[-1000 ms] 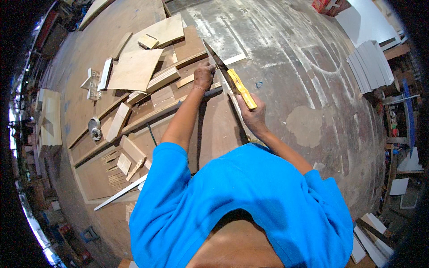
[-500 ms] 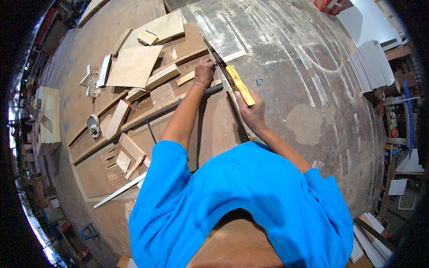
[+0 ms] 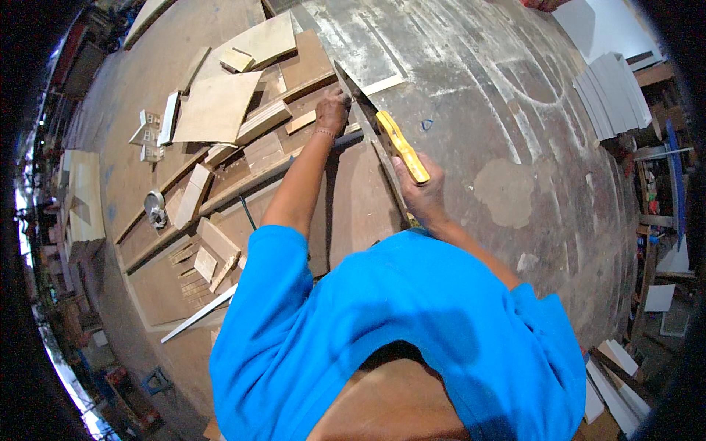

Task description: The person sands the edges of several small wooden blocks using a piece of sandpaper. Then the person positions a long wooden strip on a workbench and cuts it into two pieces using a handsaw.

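Observation:
My right hand (image 3: 424,192) is closed round the yellow handle of a hand saw (image 3: 401,147). The saw's dark blade points away from me and to the left, along the edge of the wooden workbench (image 3: 353,198). Just left of the blade, my left hand (image 3: 332,112) is closed and bears down at the far end of the framed wooden strips. What its fingers grip is hidden from above. A short wood strip (image 3: 301,121) lies beside that hand. A long wooden rail (image 3: 250,178) runs under my left wrist toward the lower left.
Thin plywood sheets (image 3: 213,106) and wood blocks (image 3: 193,195) lie about on the left. A roll of tape (image 3: 154,206) and a small white slotted piece (image 3: 149,134) are farther left. Stacked white panels (image 3: 612,95) stand at the far right above the worn concrete floor (image 3: 471,125).
My right hand and the saw handle have come slightly toward me and to the right. The left hand stays at nearly the same place on the wood, while the whole view has shifted a little.

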Tool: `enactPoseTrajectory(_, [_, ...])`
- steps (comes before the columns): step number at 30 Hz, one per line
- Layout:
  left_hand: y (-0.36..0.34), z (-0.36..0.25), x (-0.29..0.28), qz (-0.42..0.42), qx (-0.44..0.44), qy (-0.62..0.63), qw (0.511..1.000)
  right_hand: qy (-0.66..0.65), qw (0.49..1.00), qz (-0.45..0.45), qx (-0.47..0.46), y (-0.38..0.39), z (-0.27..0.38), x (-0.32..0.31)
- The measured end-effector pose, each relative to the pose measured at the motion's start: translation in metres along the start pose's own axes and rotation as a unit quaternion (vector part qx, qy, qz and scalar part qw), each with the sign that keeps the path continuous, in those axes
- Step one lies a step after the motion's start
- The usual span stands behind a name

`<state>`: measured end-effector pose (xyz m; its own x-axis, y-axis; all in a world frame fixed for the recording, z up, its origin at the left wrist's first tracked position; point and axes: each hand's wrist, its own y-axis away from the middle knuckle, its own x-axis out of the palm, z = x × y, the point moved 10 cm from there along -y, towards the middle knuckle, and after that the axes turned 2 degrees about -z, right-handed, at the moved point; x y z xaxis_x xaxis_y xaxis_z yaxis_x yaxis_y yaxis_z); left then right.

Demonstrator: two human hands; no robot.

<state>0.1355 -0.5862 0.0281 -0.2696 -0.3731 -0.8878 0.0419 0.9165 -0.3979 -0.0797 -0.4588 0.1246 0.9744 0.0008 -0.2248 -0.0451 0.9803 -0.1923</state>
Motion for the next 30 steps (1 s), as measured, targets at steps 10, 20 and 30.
enactPoseTrajectory(10, [-0.001, -0.005, -0.006, -0.040, 0.014, 0.003, 0.999, 0.015, 1.000, 0.013, -0.004, -0.005, 0.012, 0.000])
enactPoseTrajectory(20, [0.002, 0.005, -0.003, -0.028, -0.020, 0.085, 0.996, 0.011, 0.999, -0.021, -0.029, -0.017, 0.005, -0.001])
enactPoseTrajectory(30, [0.002, 0.008, -0.002, -0.048, -0.007, 0.089, 0.995, 0.024, 0.999, 0.006, -0.046, -0.043, -0.007, 0.032])
